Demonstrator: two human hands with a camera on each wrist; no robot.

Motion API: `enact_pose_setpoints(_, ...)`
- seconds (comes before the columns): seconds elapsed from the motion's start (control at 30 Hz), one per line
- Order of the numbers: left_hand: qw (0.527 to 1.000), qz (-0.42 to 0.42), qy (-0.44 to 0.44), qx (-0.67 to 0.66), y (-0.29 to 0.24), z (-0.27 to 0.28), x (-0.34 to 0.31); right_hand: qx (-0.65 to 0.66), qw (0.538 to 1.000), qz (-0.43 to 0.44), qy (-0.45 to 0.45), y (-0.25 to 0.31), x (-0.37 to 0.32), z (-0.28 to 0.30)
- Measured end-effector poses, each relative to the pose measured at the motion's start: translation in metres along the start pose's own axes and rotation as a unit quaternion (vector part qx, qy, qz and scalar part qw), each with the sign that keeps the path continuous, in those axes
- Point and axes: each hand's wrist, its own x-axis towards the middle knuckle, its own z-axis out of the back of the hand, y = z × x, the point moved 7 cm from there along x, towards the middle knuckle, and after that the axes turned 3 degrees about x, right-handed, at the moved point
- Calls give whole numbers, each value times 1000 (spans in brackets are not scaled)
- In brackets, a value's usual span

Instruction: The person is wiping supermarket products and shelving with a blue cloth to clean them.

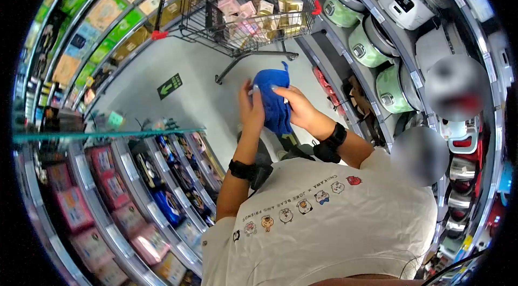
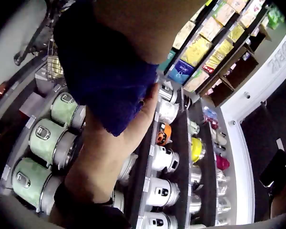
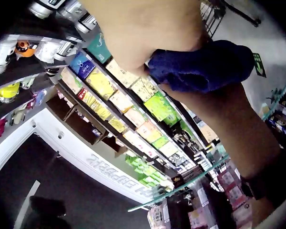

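White printed T-shirt (image 1: 324, 216) sits nearest. Beyond it, a dark blue fuzzy cloth (image 1: 270, 80) hangs mid-air between both hands, long axis near-to-far, pointing at the wire shopping cart (image 1: 243, 11). Left hand (image 1: 250, 112) grips its left side, right hand (image 1: 301, 109) curls over its right side. Both are equally close.

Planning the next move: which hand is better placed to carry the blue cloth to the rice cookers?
Likely right: the right hand grips the blue cloth nearer the rice cookers; the left hand holds it farther off.
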Motion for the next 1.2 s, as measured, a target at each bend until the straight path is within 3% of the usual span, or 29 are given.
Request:
enact_pose_setpoints(0.1,962,208,16,-176,69,14,49,-149,984,6,98,-1,30,-43)
enact_pose_setpoints(0.17,865,348,67,-354,50,20,68,-314,939,37,136,-1,53,-67)
enact_pose_setpoints(0.23,831,345,79,-430,54,36,95,-398,898,79,173,-4,85,-77)
enact_pose_setpoints(0.3,795,401,74,-449,73,50,122,-465,857,116,187,0,108,-87)
enact_pose_setpoints(0.33,775,431,74,-456,79,52,130,-513,838,126,134,2,123,-75)
enact_pose_setpoints(0.43,795,392,154,-436,52,49,152,-467,880,79,27,13,154,-38)
enact_pose_setpoints(0.57,820,335,278,-371,75,22,161,-333,933,93,-101,56,158,-24)
enact_pose_setpoints(0.63,830,330,312,-324,95,4,163,-242,956,114,-121,69,160,-3)
enact_pose_setpoints(0.67,783,367,352,-359,113,-9,162,-208,963,105,-133,79,158,0)
enact_pose_setpoints(0.83,724,452,365,-372,101,-65,180,-76,991,33,-103,120,161,37)
enact_pose_setpoints(0.9,710,486,358,-364,101,-93,188,-132,982,48,-123,144,165,69)
enact_pose_setpoints(0.97,718,493,351,-344,97,-127,209,-259,951,93,-137,177,178,104)
enact_pose_setpoints(1.0,749,501,326,-286,109,-138,218,-366,898,152,-193,198,180,114)
enact_pose_setpoints(1.1,766,476,330,-280,139,-177,235,-601,751,148,-231,240,192,115)
enact_pose_setpoints(1.13,798,472,289,-239,140,-186,244,-661,707,107,-228,248,196,101)
enact_pose_setpoints(1.17,845,359,313,-241,151,-199,261,-675,678,255,-142,244,206,104)
enact_pose_setpoints(1.2,879,244,332,-240,181,-207,272,-675,663,316,-67,254,208,80)
